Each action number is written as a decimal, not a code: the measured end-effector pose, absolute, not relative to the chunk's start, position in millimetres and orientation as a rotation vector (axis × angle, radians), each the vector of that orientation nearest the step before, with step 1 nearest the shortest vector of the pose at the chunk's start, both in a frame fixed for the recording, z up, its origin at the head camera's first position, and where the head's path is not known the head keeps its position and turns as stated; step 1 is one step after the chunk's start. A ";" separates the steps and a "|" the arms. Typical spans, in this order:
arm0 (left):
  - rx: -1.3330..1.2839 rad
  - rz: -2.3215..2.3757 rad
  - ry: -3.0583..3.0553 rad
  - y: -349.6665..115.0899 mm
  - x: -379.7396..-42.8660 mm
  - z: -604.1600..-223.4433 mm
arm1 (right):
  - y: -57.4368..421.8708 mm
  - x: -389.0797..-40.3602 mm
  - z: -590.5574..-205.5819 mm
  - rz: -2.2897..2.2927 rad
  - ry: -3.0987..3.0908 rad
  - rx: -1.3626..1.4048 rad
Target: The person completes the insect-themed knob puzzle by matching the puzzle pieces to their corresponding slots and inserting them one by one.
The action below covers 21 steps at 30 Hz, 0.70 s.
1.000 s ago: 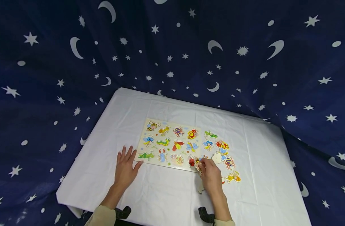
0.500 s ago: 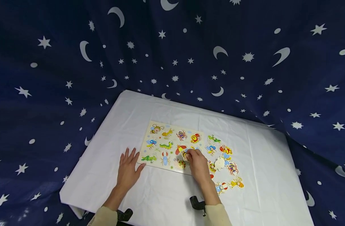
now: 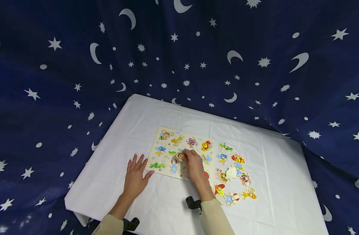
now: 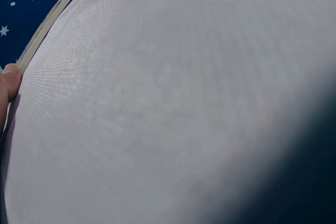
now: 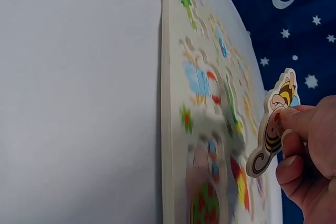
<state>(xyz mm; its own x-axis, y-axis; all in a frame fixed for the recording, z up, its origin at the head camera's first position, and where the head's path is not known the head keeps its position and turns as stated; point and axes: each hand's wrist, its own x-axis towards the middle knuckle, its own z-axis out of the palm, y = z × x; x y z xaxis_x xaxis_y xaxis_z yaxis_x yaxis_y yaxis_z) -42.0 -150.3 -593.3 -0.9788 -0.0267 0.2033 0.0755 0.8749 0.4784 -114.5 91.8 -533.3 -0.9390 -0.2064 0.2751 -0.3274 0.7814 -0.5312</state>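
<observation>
My right hand (image 3: 194,166) pinches a wooden bee puzzle piece (image 5: 270,129) between thumb and fingers. The piece is tilted and held above the puzzle board (image 3: 167,172), over its middle; the right wrist view shows a gap beneath it. Pictured insects and shallow recesses cover the board, some hidden by the right hand in the head view. My left hand (image 3: 136,176) lies with fingers straight and spread on the white cloth at the board's left side. In the left wrist view its thumb (image 4: 10,80) touches the board's edge.
Loose puzzle pieces lie right of the board: a grasshopper (image 3: 225,147), a spider (image 3: 244,178), a stag beetle (image 3: 231,198), a yellow insect (image 3: 248,194) and others. One pale piece (image 3: 231,173) shows no picture. A starry dark blue curtain (image 3: 197,49) hangs behind the table.
My right hand has carried the bee piece leftward from the board's right end to above its middle. My left hand stays by the board's left side. The head view has shifted slightly.
</observation>
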 end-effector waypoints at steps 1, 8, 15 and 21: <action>-0.031 -0.738 -2.845 -150.9 -42.6 -593.5 | 87.1 -118.3 -533.9 0.883 -2.773 0.423; -0.026 -0.723 -2.836 -152.6 -42.6 -593.9 | 56.2 -141.8 -539.7 0.892 -2.767 0.507; -0.036 -0.695 -2.804 -156.8 -38.8 -595.3 | 35.4 -162.0 -547.8 0.836 -2.789 0.576; -0.048 -0.679 -2.819 -155.1 -43.7 -598.4 | 26.7 -180.8 -543.9 0.763 -2.803 0.598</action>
<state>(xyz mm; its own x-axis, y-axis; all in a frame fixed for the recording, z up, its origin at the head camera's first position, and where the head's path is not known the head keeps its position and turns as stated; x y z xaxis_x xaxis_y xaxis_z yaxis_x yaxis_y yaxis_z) -43.7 -155.1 -598.4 -0.9704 -0.0246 0.2401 0.0874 0.8914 0.4446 -180.8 26.7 -543.9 -0.9038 -0.3333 0.2684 -0.4233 0.7879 -0.4471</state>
